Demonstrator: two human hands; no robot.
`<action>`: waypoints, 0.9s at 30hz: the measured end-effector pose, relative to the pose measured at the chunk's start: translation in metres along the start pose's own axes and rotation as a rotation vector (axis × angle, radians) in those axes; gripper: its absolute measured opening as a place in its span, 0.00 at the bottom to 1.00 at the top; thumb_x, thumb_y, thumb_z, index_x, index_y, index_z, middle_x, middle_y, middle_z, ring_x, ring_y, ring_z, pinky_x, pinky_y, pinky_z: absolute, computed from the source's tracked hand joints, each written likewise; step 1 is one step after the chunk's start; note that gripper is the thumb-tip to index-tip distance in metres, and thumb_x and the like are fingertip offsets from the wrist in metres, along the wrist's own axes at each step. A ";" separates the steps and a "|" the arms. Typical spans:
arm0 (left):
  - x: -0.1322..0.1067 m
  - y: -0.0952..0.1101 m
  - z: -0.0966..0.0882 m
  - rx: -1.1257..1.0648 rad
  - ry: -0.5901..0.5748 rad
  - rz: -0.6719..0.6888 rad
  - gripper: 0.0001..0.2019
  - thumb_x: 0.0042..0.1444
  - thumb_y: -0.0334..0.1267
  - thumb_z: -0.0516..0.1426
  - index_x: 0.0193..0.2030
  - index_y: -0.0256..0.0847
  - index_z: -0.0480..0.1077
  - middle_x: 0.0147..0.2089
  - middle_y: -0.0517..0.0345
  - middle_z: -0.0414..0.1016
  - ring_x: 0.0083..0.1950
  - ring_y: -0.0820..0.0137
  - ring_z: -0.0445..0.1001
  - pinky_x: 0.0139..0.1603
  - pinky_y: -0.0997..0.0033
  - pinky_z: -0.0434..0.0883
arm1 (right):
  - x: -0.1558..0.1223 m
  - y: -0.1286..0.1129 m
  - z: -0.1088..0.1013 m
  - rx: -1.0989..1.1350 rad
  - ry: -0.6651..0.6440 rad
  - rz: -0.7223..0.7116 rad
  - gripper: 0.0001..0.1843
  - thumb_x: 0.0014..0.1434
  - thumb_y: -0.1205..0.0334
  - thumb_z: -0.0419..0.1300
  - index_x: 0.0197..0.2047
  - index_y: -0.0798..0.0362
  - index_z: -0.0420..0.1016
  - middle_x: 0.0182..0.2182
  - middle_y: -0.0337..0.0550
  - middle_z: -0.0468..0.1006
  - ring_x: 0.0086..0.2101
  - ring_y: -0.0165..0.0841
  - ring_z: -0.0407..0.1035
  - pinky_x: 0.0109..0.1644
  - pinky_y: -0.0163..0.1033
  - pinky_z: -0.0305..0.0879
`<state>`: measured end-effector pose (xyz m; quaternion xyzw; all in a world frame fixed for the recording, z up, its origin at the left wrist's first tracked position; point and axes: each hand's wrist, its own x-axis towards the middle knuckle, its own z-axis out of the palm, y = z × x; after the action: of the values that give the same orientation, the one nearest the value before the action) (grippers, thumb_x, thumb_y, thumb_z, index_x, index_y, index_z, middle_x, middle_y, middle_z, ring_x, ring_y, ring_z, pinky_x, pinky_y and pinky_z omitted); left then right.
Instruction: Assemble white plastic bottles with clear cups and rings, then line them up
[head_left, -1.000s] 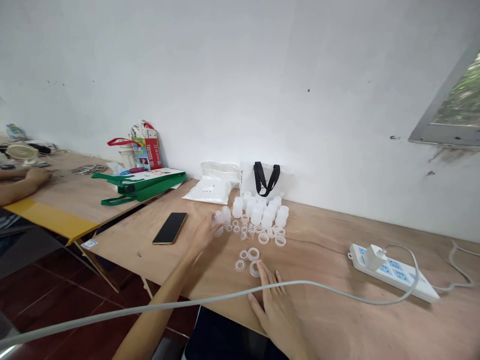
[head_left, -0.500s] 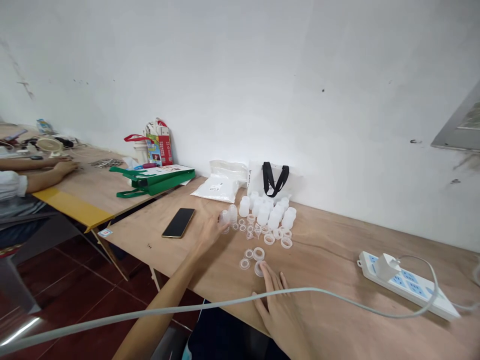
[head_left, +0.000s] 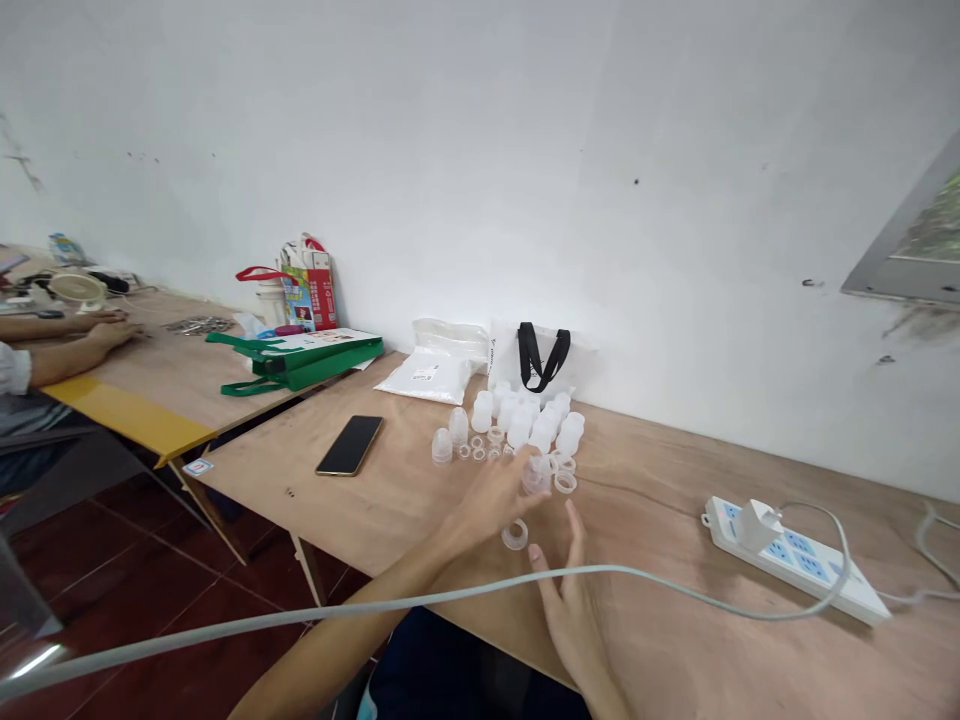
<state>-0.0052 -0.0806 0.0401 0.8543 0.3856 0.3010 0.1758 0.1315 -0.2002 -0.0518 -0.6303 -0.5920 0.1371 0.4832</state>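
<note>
My left hand (head_left: 499, 492) reaches across the table with a clear plastic piece (head_left: 535, 476) between its thumb and fingers; its exact shape is partly hidden. My right hand (head_left: 570, 598) is open, thumb and fingers apart, close to a clear ring (head_left: 515, 535) lying on the wood. Two clear domed caps (head_left: 442, 447) stand left of the left hand. Small clear rings (head_left: 478, 447) lie behind it, some covered by the hand. Farther back is a group of milky white bottles (head_left: 519, 428), and larger rings (head_left: 565, 482) lie right of the held piece.
A pale cable (head_left: 315, 614) crosses in front of my forearms. At right lies a power strip (head_left: 814, 575) with a plugged-in adapter. A phone (head_left: 349, 445), white packets (head_left: 427, 375) and a black-handled bag (head_left: 577, 368) surround the parts. A co-worker's hands (head_left: 109, 333) rest on the left table.
My left hand has moved right from the domed caps, which now stand free, to beside the larger rings. My right hand has lifted off the front ring. The view has shifted slightly.
</note>
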 end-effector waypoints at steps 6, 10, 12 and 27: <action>0.014 0.020 0.068 0.262 -0.367 0.123 0.27 0.63 0.42 0.62 0.65 0.38 0.59 0.53 0.43 0.79 0.56 0.52 0.77 0.57 0.57 0.70 | 0.005 0.024 -0.005 0.188 0.221 0.136 0.40 0.70 0.44 0.52 0.77 0.43 0.38 0.76 0.49 0.45 0.74 0.48 0.43 0.73 0.62 0.52; 0.022 0.025 0.086 0.244 -0.391 0.186 0.22 0.65 0.39 0.58 0.64 0.39 0.59 0.52 0.44 0.79 0.55 0.54 0.78 0.54 0.59 0.71 | 0.017 0.028 -0.016 0.159 0.278 0.118 0.38 0.70 0.44 0.52 0.76 0.44 0.41 0.75 0.51 0.48 0.73 0.46 0.46 0.73 0.61 0.52; 0.024 0.030 0.086 0.211 -0.388 0.191 0.19 0.66 0.41 0.58 0.61 0.40 0.62 0.52 0.45 0.79 0.54 0.55 0.78 0.53 0.60 0.70 | 0.025 0.025 -0.029 0.142 0.358 0.119 0.36 0.70 0.44 0.50 0.75 0.44 0.44 0.74 0.51 0.51 0.73 0.45 0.48 0.73 0.61 0.52; -0.044 0.051 0.075 0.142 -0.278 0.296 0.35 0.60 0.58 0.63 0.67 0.41 0.60 0.60 0.42 0.72 0.58 0.51 0.72 0.58 0.53 0.66 | 0.149 0.073 -0.068 -0.074 0.083 -0.038 0.38 0.65 0.38 0.50 0.70 0.51 0.54 0.64 0.57 0.64 0.64 0.49 0.61 0.67 0.61 0.60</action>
<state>0.0491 -0.1517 -0.0065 0.9452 0.2483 0.1746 0.1204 0.2659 -0.0875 -0.0151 -0.6414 -0.5880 0.0798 0.4862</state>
